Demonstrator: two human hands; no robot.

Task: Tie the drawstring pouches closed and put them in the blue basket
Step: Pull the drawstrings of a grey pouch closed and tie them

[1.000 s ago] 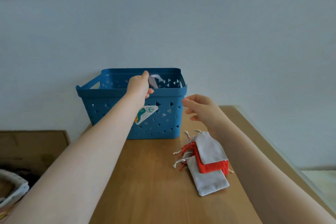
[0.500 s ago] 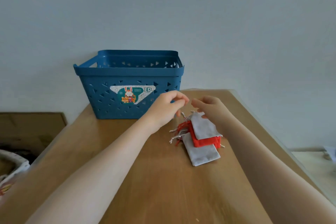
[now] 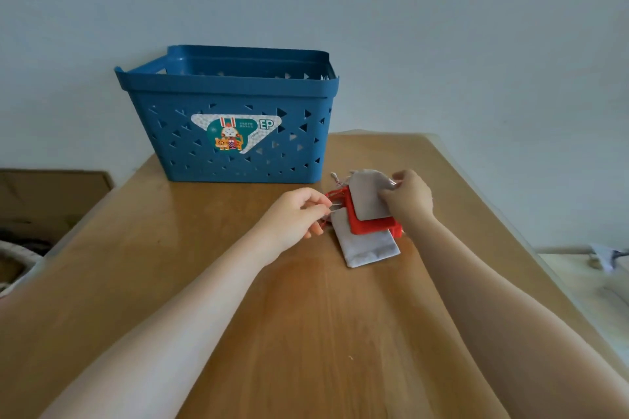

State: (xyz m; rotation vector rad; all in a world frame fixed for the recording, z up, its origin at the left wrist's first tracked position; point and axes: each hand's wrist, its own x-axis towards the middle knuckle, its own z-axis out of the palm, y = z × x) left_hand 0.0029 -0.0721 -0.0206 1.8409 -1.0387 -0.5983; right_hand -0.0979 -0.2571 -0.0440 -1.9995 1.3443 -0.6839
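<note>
The basket [image 3: 235, 133] is blue moulded plastic with a slight sheen; triangular cut-outs perforate its walls, and a glossy printed label [image 3: 238, 136] is stuck on its front. The pouches [image 3: 367, 214] are matt woven cloth, grey and red. The surface [image 3: 306, 333] is smooth wood with visible grain and a faint gloss.

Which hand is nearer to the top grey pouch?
The right. The right hand grips the right edge of the top grey pouch. The left hand is to its left, beside the stack, its fingers pinching a drawstring.
</note>
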